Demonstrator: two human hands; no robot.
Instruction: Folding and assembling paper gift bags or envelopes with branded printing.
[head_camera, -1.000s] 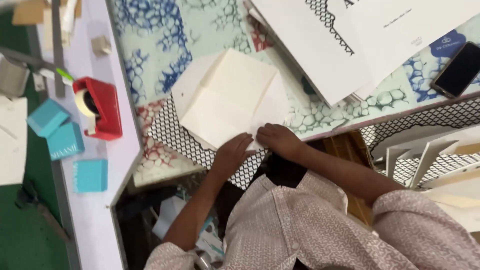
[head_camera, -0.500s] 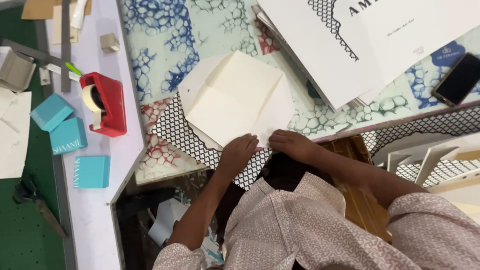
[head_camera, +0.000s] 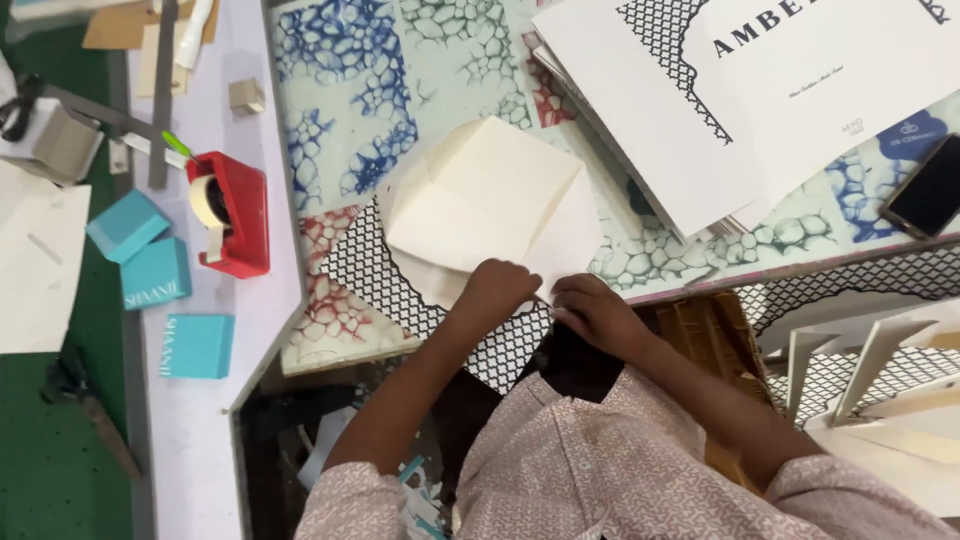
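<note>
Cream paper folded at the near edge of the patterned table.

Left hand (head_camera: 497, 290) and right hand (head_camera: 592, 312) are pressed side by side, fingers closed down on the near flap of the cream folded sheet (head_camera: 490, 205), which lies on the table (head_camera: 340, 130) just past the near edge. The crease is best run outward from the middle, with the flap corners kept matched. Farther left, a red tape dispenser (head_camera: 232, 212); at the far right corner, stacked printed sheets (head_camera: 720, 100).

Red tape dispenser (head_camera: 230, 212), teal boxes (head_camera: 155, 270)
</note>
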